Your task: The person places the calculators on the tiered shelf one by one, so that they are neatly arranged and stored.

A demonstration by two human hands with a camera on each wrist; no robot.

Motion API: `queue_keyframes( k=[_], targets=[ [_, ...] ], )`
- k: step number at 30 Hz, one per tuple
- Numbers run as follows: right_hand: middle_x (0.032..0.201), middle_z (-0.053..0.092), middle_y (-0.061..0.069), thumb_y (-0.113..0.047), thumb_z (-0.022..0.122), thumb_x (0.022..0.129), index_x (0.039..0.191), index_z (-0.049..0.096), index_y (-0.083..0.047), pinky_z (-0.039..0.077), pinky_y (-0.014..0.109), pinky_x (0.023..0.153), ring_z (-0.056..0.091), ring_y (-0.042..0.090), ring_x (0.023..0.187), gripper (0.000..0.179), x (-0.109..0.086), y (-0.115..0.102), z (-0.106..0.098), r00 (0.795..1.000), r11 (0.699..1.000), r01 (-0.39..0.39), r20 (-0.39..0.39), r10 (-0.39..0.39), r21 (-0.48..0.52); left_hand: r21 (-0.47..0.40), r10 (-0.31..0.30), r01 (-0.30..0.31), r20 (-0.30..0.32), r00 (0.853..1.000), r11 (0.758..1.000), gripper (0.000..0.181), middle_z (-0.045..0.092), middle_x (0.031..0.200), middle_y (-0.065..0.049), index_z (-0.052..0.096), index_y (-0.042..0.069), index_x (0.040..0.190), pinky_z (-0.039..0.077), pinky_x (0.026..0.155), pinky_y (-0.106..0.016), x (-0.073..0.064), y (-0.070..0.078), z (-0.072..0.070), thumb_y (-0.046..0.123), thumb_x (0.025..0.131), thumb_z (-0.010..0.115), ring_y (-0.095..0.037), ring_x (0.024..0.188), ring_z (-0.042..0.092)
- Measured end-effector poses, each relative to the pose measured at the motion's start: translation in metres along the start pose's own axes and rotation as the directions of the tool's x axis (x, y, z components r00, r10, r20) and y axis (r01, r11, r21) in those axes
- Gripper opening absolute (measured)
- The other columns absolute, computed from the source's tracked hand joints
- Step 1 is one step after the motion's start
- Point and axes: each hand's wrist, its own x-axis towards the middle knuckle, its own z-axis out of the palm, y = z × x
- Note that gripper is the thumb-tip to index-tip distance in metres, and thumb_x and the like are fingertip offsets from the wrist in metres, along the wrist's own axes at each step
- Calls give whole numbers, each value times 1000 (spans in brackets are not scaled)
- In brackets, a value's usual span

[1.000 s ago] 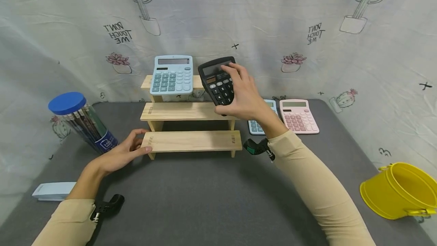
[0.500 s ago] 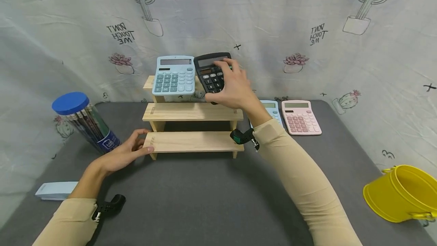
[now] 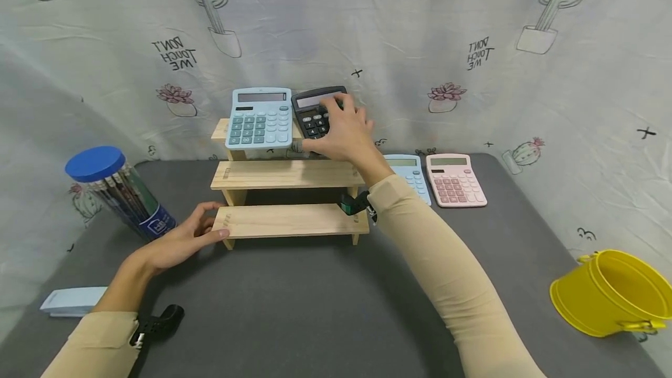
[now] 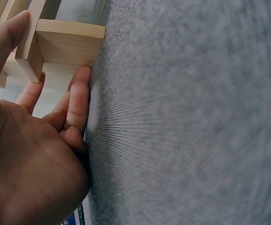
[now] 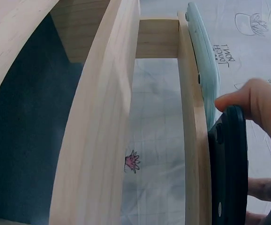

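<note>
My right hand (image 3: 343,133) grips a black calculator (image 3: 313,120) between thumb and fingers at the top tier of a three-step wooden stand (image 3: 291,220). In the right wrist view the black calculator (image 5: 228,173) rests against the top board's edge, beside the blue one. A light blue calculator (image 3: 259,118) leans upright on the left of that tier. My left hand (image 3: 175,244) holds the left end of the lowest step; in the left wrist view the thumb and a fingertip touch opposite sides of the wood (image 4: 70,44). My right palm is hidden.
Behind my right forearm lie another blue calculator (image 3: 412,174) and a pink calculator (image 3: 455,181). A blue-lidded tub of pencils (image 3: 123,194) stands left. A pale blue box-like object (image 3: 73,301) lies front left, and a yellow bucket (image 3: 609,293) is at the right.
My right hand has carried the black calculator left and back onto the top tier, next to the blue calculator, and its tilt has lessened. The left hand stays on the stand.
</note>
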Motion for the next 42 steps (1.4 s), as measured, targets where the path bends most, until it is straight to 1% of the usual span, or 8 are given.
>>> queue_keyframes(
  k=[4, 7, 12, 17, 23, 28, 36, 42],
  targets=[
    [168, 19, 5, -70, 73, 79, 157, 37, -28, 28, 59, 113, 29, 41, 145, 96, 3, -3, -3, 998, 998, -56, 29, 56, -16, -10, -3, 3, 1, 1000, 1000, 73, 39, 153, -30, 7, 17, 157, 38, 103, -58, 2, 0, 1, 37, 107, 55, -43, 138, 42],
    [169, 18, 8, -75, 65, 85, 161, 30, -25, 24, 58, 118, 26, 42, 148, 97, 3, -4, -5, 995, 997, -71, 61, 73, -31, -11, -5, 5, -1, 1000, 1000, 72, 39, 154, -29, 8, 18, 157, 37, 103, -58, 3, 0, 1, 38, 107, 55, -43, 138, 42],
    [171, 15, 11, -64, 57, 96, 164, 22, -19, 22, 58, 121, 19, 43, 153, 88, -1, 1, -7, 992, 999, -40, 121, 35, 35, 5, -16, 16, -9, 1000, 1000, 71, 40, 154, -28, 9, 19, 156, 38, 103, -58, 1, -1, 1, 39, 107, 55, -42, 137, 43],
    [172, 7, 12, -55, 60, 97, 165, 16, -18, 22, 60, 120, 12, 43, 156, 89, -3, 8, -9, 987, 996, -8, 161, -7, 90, 5, -14, 14, -6, 1000, 1000, 72, 40, 153, -30, 7, 17, 156, 38, 102, -58, 0, -1, -1, 38, 107, 55, -43, 137, 43],
    [172, 6, 16, -62, 55, 98, 165, 16, -16, 16, 59, 122, 14, 46, 154, 90, 0, 5, -3, 990, 999, 15, 143, -19, 29, 5, -11, 11, -5, 1000, 1000, 71, 41, 152, -30, 7, 17, 156, 38, 102, -58, 0, -1, -1, 36, 107, 55, -43, 137, 43],
    [172, 7, 16, -62, 55, 98, 164, 19, -16, 11, 58, 124, 13, 44, 154, 88, 0, 4, 0, 993, 1000, 10, 117, -14, 29, 10, 0, 0, -4, 1000, 1000, 70, 41, 152, -30, 8, 17, 156, 38, 102, -58, 1, -1, 1, 37, 108, 54, -42, 136, 44],
    [171, 9, 17, -63, 55, 98, 163, 21, -14, 11, 59, 123, 14, 44, 154, 88, -2, 7, 1, 994, 999, 23, 103, -27, 37, 8, -11, 11, -10, 1000, 1000, 69, 38, 154, -30, 9, 18, 155, 37, 104, -58, 3, -1, 1, 40, 107, 54, -43, 138, 42],
    [171, 9, 16, -64, 55, 97, 163, 23, -14, 13, 56, 124, 14, 42, 154, 88, -6, 5, 2, 995, 999, 12, 101, -15, 30, 4, -14, 14, -7, 1000, 1000, 70, 37, 155, -30, 8, 18, 156, 37, 104, -60, 2, -2, 1, 39, 107, 54, -43, 138, 42]
  ],
)
